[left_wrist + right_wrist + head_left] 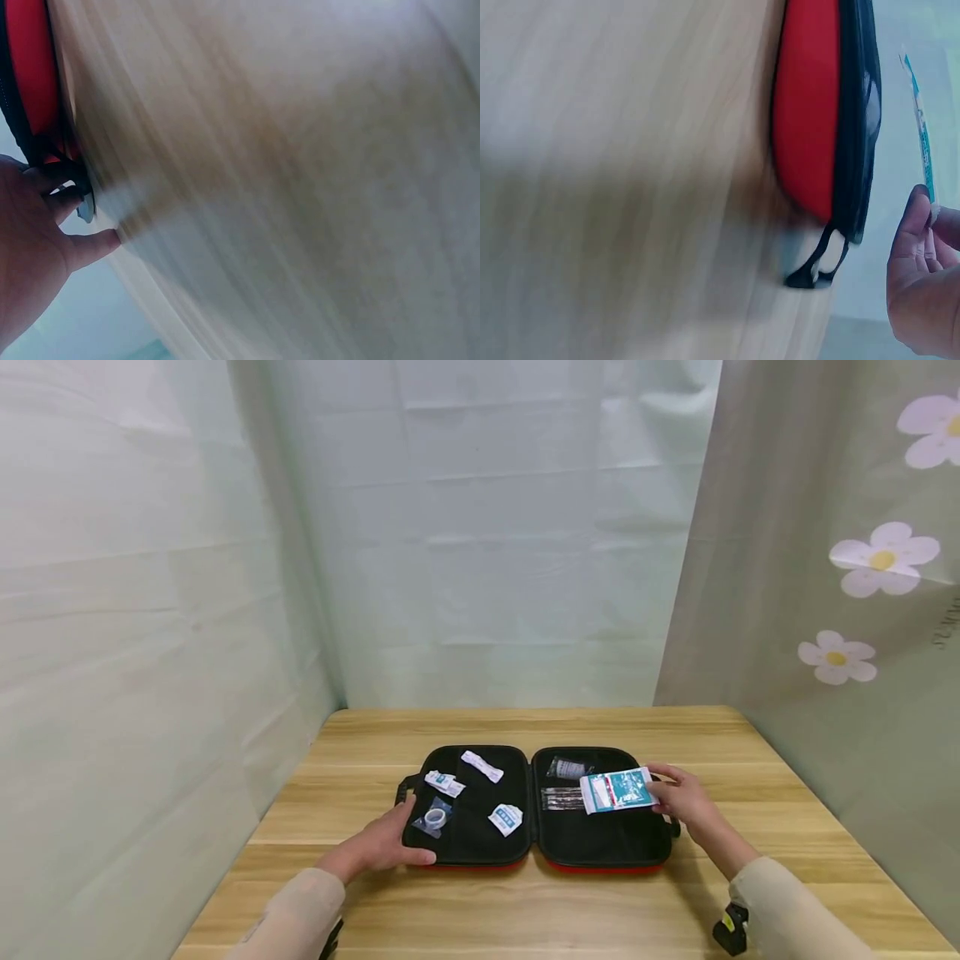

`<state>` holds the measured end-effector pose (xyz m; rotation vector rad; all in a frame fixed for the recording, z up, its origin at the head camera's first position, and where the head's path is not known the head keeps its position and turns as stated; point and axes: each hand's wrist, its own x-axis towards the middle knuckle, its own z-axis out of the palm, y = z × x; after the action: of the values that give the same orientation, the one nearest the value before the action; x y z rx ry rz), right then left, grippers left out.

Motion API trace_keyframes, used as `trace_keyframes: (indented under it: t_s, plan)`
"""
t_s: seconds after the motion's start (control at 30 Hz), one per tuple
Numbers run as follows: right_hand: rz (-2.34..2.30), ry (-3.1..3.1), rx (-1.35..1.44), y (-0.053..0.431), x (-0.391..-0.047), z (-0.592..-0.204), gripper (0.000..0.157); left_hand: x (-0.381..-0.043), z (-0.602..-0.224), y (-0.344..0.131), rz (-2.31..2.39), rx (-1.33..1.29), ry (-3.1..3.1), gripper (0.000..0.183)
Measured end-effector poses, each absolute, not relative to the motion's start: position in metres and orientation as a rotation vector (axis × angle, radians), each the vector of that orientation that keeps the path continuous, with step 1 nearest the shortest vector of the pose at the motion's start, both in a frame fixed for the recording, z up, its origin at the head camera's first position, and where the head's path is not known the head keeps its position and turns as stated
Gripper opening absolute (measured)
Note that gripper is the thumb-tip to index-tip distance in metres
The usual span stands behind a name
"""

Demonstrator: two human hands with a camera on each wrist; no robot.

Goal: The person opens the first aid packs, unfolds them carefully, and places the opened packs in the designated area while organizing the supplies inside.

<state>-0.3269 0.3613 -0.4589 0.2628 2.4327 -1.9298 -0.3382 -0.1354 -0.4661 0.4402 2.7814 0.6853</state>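
An unzipped black first-aid case with a red outer shell lies flat on the wooden table. Above its right half, my right hand pinches a flat teal-and-white packet by its right end; the right wrist view shows that packet edge-on. At the case's left front corner rests my left hand, fingers by the handle and thumb extended along the front edge. In the left wrist view the thumb is straight, while the other fingers are partly hidden near the handle.
In the case's left half lie a tape roll in a clear bag, a small white packet, a folded white strip and a white-blue sachet. The right half holds a bagged bandage roll and a swab pack. Curtains surround the table.
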Motion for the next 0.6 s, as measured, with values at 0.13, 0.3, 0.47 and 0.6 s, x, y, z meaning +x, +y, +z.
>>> trace_keyframes:
  t_s: [0.13, 0.3, 0.47, 0.6]
  plan:
    - [-1.937, 2.436, 0.266, 0.378, -0.320, -0.461, 0.049, -0.339, -0.465, -0.135, 0.685, 0.447, 2.779, 0.120]
    - [-1.971, 2.417, 0.284, 0.393, -0.313, -0.465, 0.050, -0.339, -0.465, -0.134, 0.695, 0.438, 2.769, 0.121]
    - [-1.942, 2.449, 0.310, 0.406, -0.307, -0.467, 0.049, -0.340, -0.465, -0.135, 0.698, 0.444, 2.766, 0.121]
    - [-1.928, 2.467, 0.339, 0.413, -0.305, -0.473, 0.048, -0.340, -0.465, -0.135, 0.699, 0.450, 2.765, 0.121]
